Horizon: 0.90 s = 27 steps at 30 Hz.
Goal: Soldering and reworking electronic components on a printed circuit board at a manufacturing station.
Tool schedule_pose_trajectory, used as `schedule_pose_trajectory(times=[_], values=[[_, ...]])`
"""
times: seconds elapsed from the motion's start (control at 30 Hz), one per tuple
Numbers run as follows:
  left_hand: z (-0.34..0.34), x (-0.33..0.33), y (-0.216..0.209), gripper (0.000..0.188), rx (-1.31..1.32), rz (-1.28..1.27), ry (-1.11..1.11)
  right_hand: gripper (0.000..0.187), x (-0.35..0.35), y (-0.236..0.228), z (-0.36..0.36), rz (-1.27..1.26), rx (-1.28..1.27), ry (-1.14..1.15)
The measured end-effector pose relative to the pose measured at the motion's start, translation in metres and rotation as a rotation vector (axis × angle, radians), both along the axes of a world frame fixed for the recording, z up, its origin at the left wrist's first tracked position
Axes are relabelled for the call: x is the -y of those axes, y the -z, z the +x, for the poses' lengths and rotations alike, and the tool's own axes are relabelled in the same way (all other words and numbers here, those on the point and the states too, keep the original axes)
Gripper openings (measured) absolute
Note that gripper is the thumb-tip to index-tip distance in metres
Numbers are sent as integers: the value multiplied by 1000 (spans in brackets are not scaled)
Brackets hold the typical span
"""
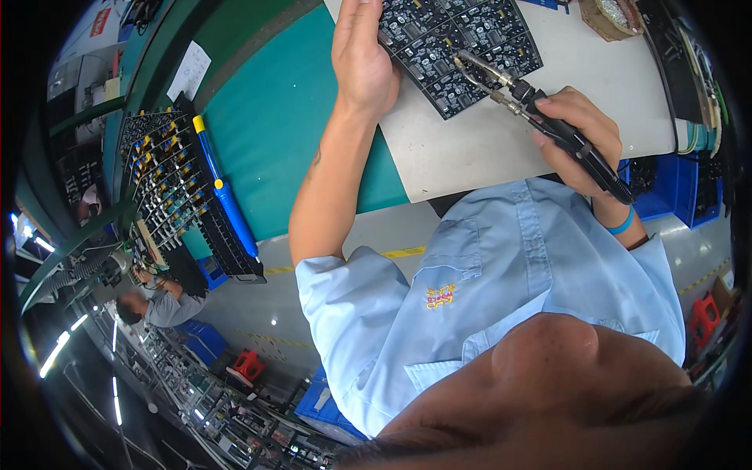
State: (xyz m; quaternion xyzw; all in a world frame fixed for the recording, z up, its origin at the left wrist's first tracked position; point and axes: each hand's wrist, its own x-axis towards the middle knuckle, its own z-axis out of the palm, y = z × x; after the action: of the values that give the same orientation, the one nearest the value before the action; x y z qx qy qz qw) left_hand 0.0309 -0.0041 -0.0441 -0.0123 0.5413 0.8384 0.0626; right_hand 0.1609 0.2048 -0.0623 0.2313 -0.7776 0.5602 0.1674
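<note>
A black circuit board panel [489,35], divided into several small boards with components, lies on the pale sheet at the top. My left hand [364,66] rests against the panel's left edge, fingers stretched upward; the fingertips run out of the picture. In my right hand [583,133] is a black soldering iron [576,145], gripped round its handle. A second thin metal tube runs along its shaft, and both tips meet low over the panel, at its middle. Whether they touch a joint is too small to tell.
A pale sheet [439,157] covers part of the green bench mat [274,157]. At left stand a blue and yellow solder sucker [227,204] and a rack of boards [160,176]. A small container [611,19] sits top right, blue bins [677,184] below. Another person [168,301] works farther left.
</note>
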Motion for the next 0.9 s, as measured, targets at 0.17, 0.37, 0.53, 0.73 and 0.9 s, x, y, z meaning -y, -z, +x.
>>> schedule_pose_trajectory(times=[0.17,0.37,0.53,0.73,0.9], values=[[-3,0,5,33,-33,28,5,41,1,1,-1,1,14,-4],[-6,2,10,33,-87,39,23,40,-3,-2,3,-22,12,13],[-3,2,6,33,-41,19,13,41,-31,-5,12,26,-54,160],[-3,2,3,33,34,34,20,48,-63,5,16,-104,97,853],[-3,-1,3,33,39,25,56,51,-62,6,17,-61,119,757]])
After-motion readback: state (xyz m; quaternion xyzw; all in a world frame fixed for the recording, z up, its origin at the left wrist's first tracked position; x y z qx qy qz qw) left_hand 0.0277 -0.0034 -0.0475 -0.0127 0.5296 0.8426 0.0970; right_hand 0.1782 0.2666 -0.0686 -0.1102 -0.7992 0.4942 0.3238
